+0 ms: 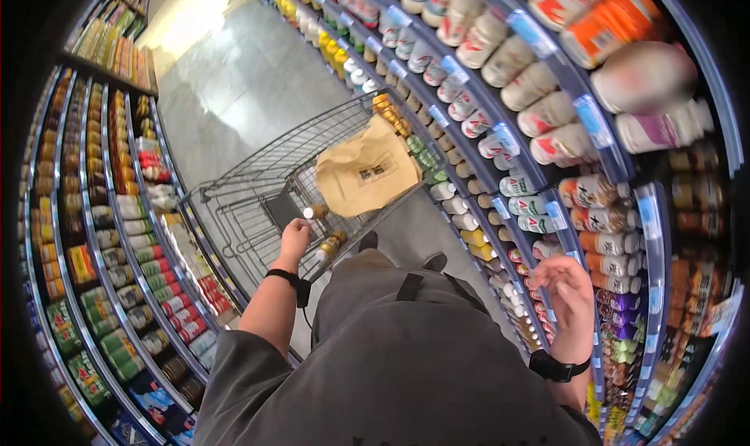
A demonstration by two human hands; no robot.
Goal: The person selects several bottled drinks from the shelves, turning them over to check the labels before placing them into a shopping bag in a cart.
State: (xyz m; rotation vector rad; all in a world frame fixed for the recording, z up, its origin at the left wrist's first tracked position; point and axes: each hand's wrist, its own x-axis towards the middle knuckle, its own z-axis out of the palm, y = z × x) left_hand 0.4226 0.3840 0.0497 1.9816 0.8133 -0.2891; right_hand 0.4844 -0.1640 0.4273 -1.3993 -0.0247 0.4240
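My left hand (294,239) is closed at the near side of a wire shopping cart (242,184). Its fingertips are right by a white-capped bottle (315,212), but what they grip is hidden. A second bottle (332,245), with amber contents, lies in the cart just right of that hand. Farther in, a large brown paper bag (367,169) rests in the basket. My right hand (564,286) is raised beside the right-hand shelves, fingers loosely bent and apart, with nothing in it. Black bands circle both wrists.
Shelves of white bottles (461,106) and other packages curve along the right, close to the cart. Stocked shelves with cans (168,290) line the left. Between them a grey floor (223,94) runs ahead. My shoes (435,262) show behind the cart.
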